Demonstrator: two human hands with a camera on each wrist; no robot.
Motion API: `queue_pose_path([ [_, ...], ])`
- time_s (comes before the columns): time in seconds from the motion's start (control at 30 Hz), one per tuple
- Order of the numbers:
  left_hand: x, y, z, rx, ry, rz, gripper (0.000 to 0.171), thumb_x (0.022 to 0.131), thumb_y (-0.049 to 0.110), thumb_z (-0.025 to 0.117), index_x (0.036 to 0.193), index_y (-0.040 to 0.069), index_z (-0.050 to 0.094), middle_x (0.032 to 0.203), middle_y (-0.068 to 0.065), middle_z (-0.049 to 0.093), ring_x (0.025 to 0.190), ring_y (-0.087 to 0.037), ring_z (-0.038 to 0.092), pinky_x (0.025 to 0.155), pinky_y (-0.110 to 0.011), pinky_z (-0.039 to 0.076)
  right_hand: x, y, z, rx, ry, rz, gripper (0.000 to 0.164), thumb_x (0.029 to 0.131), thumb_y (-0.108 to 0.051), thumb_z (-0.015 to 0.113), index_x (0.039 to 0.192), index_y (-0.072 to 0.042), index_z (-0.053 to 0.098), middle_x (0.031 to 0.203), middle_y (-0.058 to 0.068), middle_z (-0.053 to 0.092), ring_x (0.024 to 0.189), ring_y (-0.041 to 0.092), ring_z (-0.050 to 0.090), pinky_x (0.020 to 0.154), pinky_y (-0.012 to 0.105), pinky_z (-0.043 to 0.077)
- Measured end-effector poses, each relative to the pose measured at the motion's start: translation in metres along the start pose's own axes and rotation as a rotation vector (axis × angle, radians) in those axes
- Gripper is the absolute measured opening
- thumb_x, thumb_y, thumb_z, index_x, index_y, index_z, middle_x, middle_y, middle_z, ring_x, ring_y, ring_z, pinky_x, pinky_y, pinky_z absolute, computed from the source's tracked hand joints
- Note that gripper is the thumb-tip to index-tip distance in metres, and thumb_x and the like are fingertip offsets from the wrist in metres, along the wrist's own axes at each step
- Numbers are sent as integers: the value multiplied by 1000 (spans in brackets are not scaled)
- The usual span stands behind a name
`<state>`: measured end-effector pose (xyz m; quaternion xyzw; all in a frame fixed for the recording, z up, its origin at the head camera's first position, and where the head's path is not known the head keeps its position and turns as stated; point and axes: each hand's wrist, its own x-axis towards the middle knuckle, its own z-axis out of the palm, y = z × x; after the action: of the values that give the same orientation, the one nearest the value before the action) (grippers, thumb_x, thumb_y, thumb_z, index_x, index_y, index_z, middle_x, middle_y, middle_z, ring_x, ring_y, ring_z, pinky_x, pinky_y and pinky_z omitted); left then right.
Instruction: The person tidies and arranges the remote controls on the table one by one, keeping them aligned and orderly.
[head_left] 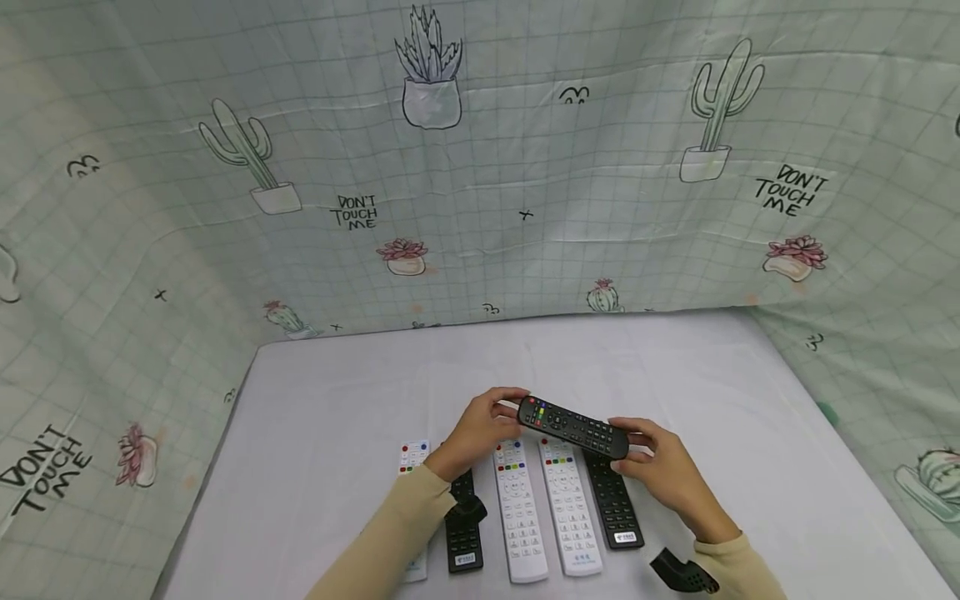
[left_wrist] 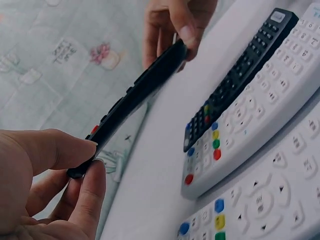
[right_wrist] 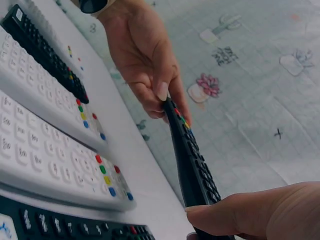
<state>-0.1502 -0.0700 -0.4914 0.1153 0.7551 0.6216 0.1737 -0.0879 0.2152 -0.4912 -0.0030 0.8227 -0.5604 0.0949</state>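
Note:
A black remote control (head_left: 573,427) with coloured buttons is held up between both hands, button side toward the head camera. My left hand (head_left: 483,429) pinches its end near the red button, thumb (left_wrist: 60,150) on one face and fingers behind. At the other end my right hand (head_left: 663,467) grips it between thumb (right_wrist: 240,210) and fingers. Below, a row of remotes lies on the white table: a white remote (head_left: 520,517), another white remote (head_left: 572,512), a black remote (head_left: 617,508) under the right hand, and a black remote (head_left: 463,542) partly behind the left wrist.
One more white remote (head_left: 415,454) lies at the row's left end, mostly covered by the left sleeve (head_left: 397,533). The white tabletop (head_left: 345,392) reaches back to a hanging cloth (head_left: 480,167) printed with cacti, which also encloses both sides. Black wrist mounts (head_left: 682,573) sit on the sleeves.

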Motion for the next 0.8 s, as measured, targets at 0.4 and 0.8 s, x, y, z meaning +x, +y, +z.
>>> queue_pose_path([
  [0.4, 25, 10, 28, 70, -122, -5, 52, 94, -5, 72, 144, 2, 60, 128, -16, 62, 101, -19, 67, 88, -41, 60, -23, 14, -22, -49, 55, 66, 67, 86, 5, 79, 147, 10, 53, 140, 37, 56, 110, 37, 72, 82, 20, 60],
  [0.8, 59, 18, 64, 143, -216, 5, 52, 91, -12, 71, 141, 0, 64, 126, -15, 58, 101, -22, 71, 81, -24, 58, -38, 29, -31, -164, 93, 143, 73, 78, 1, 87, 144, 6, 57, 128, 26, 56, 117, 40, 64, 80, 24, 59],
])
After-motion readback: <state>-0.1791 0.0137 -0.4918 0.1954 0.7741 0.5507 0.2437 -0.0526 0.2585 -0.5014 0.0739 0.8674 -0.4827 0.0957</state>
